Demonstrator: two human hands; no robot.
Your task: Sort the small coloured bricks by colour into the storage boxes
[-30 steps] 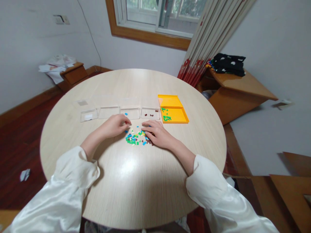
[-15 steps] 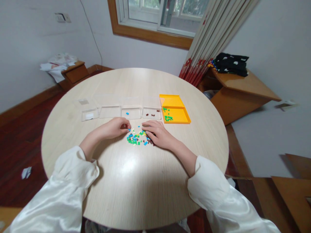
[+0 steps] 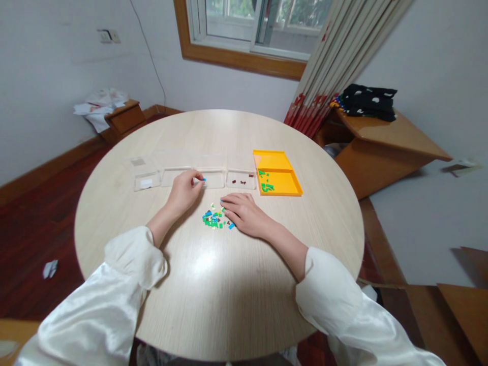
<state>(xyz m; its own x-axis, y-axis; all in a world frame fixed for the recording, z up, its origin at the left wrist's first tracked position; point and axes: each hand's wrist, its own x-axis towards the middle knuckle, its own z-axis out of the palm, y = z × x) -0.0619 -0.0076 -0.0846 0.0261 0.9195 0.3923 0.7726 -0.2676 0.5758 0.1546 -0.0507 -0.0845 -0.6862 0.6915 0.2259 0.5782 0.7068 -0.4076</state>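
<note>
A small pile of tiny coloured pieces [image 3: 214,219], green, blue, brown and yellow, lies on the round wooden table [image 3: 213,284]. My left hand [image 3: 184,189] is raised over the row of clear open boxes [image 3: 211,178] and pinches a small blue piece [image 3: 204,179] at its fingertips. My right hand [image 3: 243,213] rests flat beside the pile, fingers stretched onto the pieces at its right edge. One clear box [image 3: 241,180] holds a few brown pieces. An orange open box [image 3: 278,173] to the right holds several green pieces.
A window and a striped curtain [image 3: 335,56] are behind the table. A wooden cabinet [image 3: 381,147] with dark folded cloth [image 3: 368,101] stands at the right. A low wooden stand with papers [image 3: 114,109] sits at the back left. Paper scrap [image 3: 49,268] lies on the dark floor.
My left hand has lifted from the pile with a blue piece and moved forward to the clear boxes. My right hand has stayed at the pile. The view has shifted slightly.
</note>
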